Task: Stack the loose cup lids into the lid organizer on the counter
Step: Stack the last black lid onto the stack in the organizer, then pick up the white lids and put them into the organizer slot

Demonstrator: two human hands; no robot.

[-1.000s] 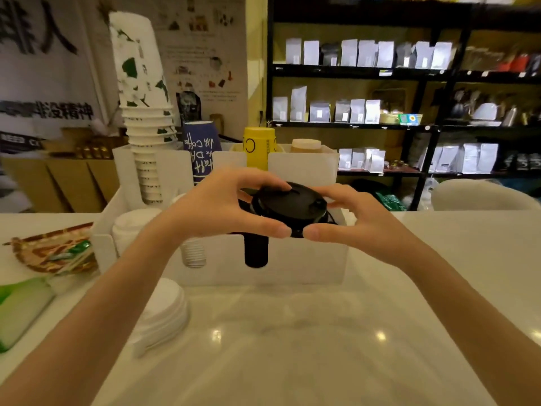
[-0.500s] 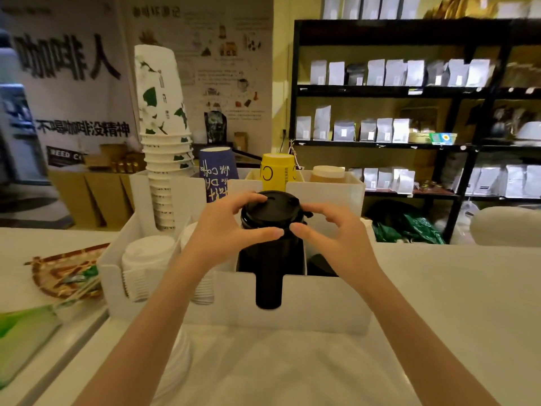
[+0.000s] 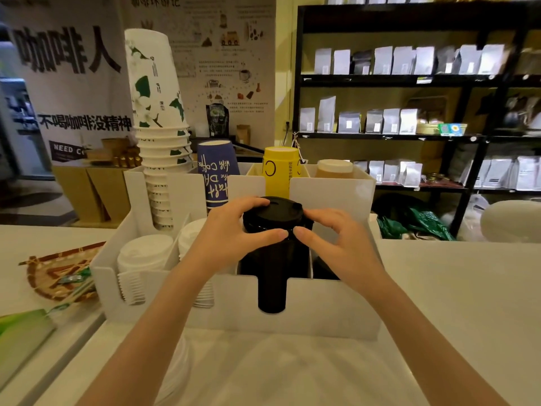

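A white lid organizer [image 3: 322,306] stands on the counter in front of me. Its third front slot holds a tall stack of black lids [image 3: 272,259], reaching above the slot's front wall. My left hand [image 3: 231,238] and my right hand [image 3: 336,244] grip the top of that stack from either side, thumbs nearly touching in front. Two stacks of white lids [image 3: 143,256] fill the slots to the left. A pile of loose white lids [image 3: 175,373] lies on the counter under my left forearm, mostly hidden.
Tall stacks of paper cups [image 3: 158,136], a blue cup [image 3: 216,174] and a yellow cup [image 3: 281,171] stand in the organizer's back row. A woven tray [image 3: 58,276] sits left on the counter. Shelves of bags [image 3: 395,118] fill the background right.
The black lids have come down from above the organizer into the slot, on top of the black stack. Both hands stayed around them, and the camera moved closer.
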